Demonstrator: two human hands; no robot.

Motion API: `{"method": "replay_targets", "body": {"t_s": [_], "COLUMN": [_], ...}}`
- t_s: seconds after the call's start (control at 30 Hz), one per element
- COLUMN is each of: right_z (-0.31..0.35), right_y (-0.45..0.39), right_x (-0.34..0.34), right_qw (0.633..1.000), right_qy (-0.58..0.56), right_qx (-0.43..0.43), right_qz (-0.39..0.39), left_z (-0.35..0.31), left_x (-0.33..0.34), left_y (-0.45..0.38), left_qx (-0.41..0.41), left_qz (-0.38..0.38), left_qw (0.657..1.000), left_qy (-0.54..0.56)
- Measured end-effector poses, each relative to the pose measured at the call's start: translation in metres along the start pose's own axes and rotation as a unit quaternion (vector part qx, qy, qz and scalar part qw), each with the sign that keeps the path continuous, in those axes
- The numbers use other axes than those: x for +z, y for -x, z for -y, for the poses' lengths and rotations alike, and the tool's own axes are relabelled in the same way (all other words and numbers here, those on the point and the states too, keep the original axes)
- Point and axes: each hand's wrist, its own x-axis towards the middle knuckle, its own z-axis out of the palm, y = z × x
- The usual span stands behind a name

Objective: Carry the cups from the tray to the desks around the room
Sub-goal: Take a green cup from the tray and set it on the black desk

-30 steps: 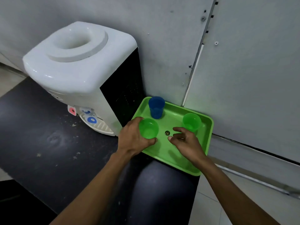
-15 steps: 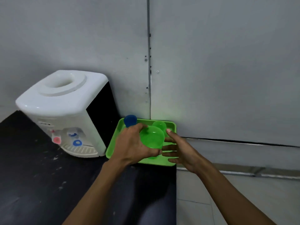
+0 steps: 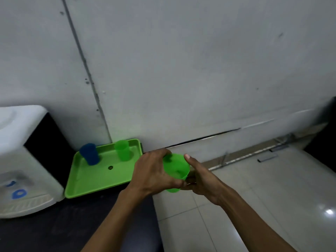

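**Cup lifted clear of the tray**

Both hands cradle 1 green cup [image 3: 175, 167] over the floor: left hand [image 3: 154, 172] wraps its near wall, right hand [image 3: 201, 176] curls underneath (probably steadying it for carrying). Left of the fingers, the tray [image 3: 101, 180] holds 2 cups upright.

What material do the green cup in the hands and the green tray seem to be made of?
Cup in the hands: probably thin plastic, slightly see-through; light glows through its bright green wall. Tray: likely hard plastic, smooth with a dull sheen; one uniform green, with a moulded raised rim and rounded corners.
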Motion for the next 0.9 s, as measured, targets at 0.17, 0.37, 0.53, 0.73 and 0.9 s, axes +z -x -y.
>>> {"method": "replay_targets", "body": {"t_s": [0.17, 0.37, 0.53, 0.73, 0.9], "right_z": [-0.020, -0.049, -0.077, -0.112, -0.135], "right_y": [0.042, 0.091, 0.137, 0.190, 0.224], "right_x": [-0.050, -0.121, -0.192, -0.277, -0.340], "right_qw": [0.993, 0.978, 0.964, 0.948, 0.937], "right_qy": [-0.082, -0.117, -0.142, -0.160, -0.155], "right_qx": [-0.044, -0.058, -0.056, -0.048, -0.025], "right_qz": [-0.076, -0.161, -0.217, -0.271, -0.312], "left_z": [-0.056, -0.132, -0.202, -0.290, -0.352], "left_x": [0.037, 0.084, 0.135, 0.200, 0.245], "left_y": [-0.006, -0.013, -0.016, -0.018, -0.023], "left_qx": [0.070, 0.158, 0.228, 0.304, 0.330], "left_qz": [0.039, 0.083, 0.104, 0.123, 0.139], "left_qw": [0.997, 0.983, 0.968, 0.944, 0.933], "left_qy": [0.018, 0.038, 0.031, 0.024, 0.045]}}
